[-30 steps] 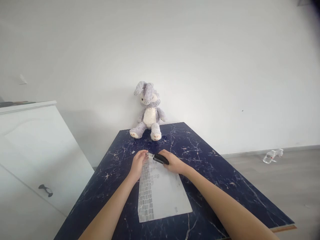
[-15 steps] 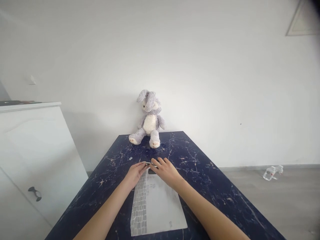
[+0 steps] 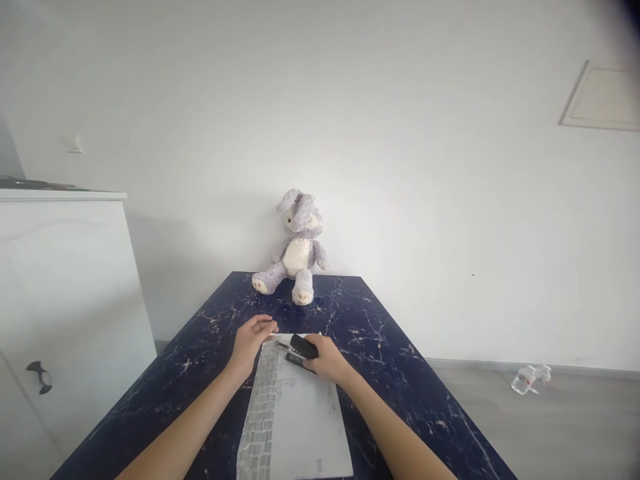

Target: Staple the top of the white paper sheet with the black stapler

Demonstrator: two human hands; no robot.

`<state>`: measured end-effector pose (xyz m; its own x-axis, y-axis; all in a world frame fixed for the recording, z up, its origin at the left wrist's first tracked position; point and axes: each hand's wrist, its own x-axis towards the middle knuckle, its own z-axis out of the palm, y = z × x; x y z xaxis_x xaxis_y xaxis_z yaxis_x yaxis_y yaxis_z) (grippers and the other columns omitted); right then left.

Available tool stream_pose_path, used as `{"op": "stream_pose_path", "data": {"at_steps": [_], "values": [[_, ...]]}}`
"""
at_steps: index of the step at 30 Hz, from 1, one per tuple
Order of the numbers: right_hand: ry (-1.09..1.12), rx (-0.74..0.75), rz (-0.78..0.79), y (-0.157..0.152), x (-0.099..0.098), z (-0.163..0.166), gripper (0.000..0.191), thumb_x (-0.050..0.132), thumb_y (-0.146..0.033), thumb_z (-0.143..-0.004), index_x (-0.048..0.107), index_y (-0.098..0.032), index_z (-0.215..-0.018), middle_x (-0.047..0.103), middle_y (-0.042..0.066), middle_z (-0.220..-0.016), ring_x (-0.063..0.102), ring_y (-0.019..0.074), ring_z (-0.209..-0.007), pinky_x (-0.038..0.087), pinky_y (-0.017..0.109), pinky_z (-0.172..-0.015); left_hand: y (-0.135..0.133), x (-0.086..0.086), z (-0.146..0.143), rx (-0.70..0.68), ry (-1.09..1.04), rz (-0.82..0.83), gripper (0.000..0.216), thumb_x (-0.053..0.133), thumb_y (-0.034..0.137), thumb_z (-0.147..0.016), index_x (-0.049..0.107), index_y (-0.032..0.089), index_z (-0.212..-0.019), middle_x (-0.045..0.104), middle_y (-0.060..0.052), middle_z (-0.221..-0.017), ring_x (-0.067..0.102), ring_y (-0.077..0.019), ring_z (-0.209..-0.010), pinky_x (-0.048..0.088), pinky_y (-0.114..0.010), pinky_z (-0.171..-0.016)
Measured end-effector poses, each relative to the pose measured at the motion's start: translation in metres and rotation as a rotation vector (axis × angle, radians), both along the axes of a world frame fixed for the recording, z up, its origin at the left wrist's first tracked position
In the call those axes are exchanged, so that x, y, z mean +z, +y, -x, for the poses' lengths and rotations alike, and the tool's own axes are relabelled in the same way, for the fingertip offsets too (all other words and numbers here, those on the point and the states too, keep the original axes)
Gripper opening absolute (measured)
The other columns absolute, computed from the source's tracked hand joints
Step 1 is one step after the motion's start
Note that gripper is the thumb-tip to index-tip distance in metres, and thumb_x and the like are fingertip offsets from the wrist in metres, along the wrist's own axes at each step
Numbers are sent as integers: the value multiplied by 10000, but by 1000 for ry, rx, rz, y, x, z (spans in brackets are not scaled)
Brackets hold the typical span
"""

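In my right hand point(image 3: 326, 359) is a black stapler point(image 3: 303, 346), gripped near its rear end. Its jaws are spread apart, with a metal strip showing between them, and they point left over the top of a white paper booklet point(image 3: 305, 427). Grey brick-like marks run down the booklet's left side. My left hand point(image 3: 253, 340) is at the booklet's top left corner, fingers curled together and thumb against the edge, so it appears to pinch the corner. Its fingertips are partly hidden.
A dark blue marbled table point(image 3: 210, 373) carries the booklet. At its far end a grey plush rabbit point(image 3: 297, 257) sits against the wall. On the left stands a white cabinet point(image 3: 70, 280) with a dark handle point(image 3: 40, 377). Clear plastic bottles point(image 3: 525, 379) lie on the floor at right.
My hands have moved apart: the right has drawn back and now grips the stapler, which was mostly hidden beneath it. The left has shifted to the booklet's corner. The view has tilted up slightly.
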<state>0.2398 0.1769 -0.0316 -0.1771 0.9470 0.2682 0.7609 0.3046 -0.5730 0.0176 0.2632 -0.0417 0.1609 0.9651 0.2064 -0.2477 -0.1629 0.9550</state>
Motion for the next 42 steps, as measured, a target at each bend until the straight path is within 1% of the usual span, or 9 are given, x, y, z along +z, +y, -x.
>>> {"op": "stream_pose_path", "data": {"at_steps": [3, 7, 13, 18, 21, 25, 28, 33, 42], "values": [[16, 46, -7, -4, 4, 4, 283, 767, -167, -751, 696, -175, -1025, 685, 35, -949, 629, 204, -857, 460, 289, -748, -9, 6, -5, -149, 88, -80, 452, 852, 435, -763, 656, 168, -1069, 759, -64, -869, 732, -206, -825, 591, -305, -743], [61, 125, -331, -15, 17, 6, 645, 832, -379, -819, 562, -254, -1391, 614, 93, -1236, 573, 260, -1122, 480, 408, -977, -20, 6, -10, -316, 184, -192, 461, 871, 375, -751, 643, 173, -1096, 761, -53, -824, 732, -206, -773, 582, -320, -754], [-83, 275, -665, -18, 17, 12, 281, 640, -276, -992, 653, -283, -1272, 658, 70, -1082, 589, 208, -956, 491, 380, -854, -30, 7, -12, -400, 165, -205, 446, 899, 318, -717, 651, 160, -1052, 755, -36, -762, 711, -177, -685, 558, -296, -715], [-102, 277, -716, -13, 9, 14, 286, 558, -187, -1019, 649, -254, -1281, 697, 75, -1063, 593, 203, -917, 495, 368, -815, -34, 11, -14, -428, 142, -208, 439, 899, 317, -715, 654, 159, -1044, 778, -65, -839, 736, -206, -770, 572, -321, -774], [18, 116, -684, -8, 12, -1, 229, 547, -210, -1015, 695, -246, -1185, 701, 85, -1063, 621, 220, -969, 517, 385, -877, -28, 17, -5, -310, 158, -217, 395, 815, 434, -802, 653, 165, -1043, 781, -95, -887, 742, -229, -801, 576, -334, -772], [126, -203, -537, 7, 7, -51, 201, 555, -223, -954, 737, -228, -1040, 725, 88, -1010, 658, 241, -968, 537, 393, -900, 5, 16, 30, 167, 383, -355, 355, 573, 536, -949, 666, 196, -905, 673, -37, -643, 628, -177, -573, 505, -277, -620], [116, -416, -358, 20, -9, -92, 161, 606, -229, -847, 752, -222, -914, 747, 63, -868, 690, 240, -833, 544, 387, -865, 38, 0, 59, 409, 754, -452, 277, 521, 422, -971, 699, 210, -979, 722, -78, -833, 686, -225, -797, 523, -326, -824], [165, -559, -230, 33, -37, -126, 159, 578, -168, -745, 727, -213, -774, 770, 55, -831, 730, 220, -779, 558, 329, -824, 71, -37, 71, 396, 1213, -390, 457, 504, 358, -973, 618, 154, -1365, 528, -201, -1501, 467, -385, -1399, 355, -555, -1147], [67, -577, -202, 42, -51, -137, 128, 632, -186, -729, 756, -214, -727, 774, 61, -897, 730, 250, -866, 549, 369, -900, 69, -42, 63, 297, 1355, -413, 428, 451, 303, -1007, 600, 204, -1396, 565, -170, -1468, 516, -365, -1339, 352, -607, -1108]]}}
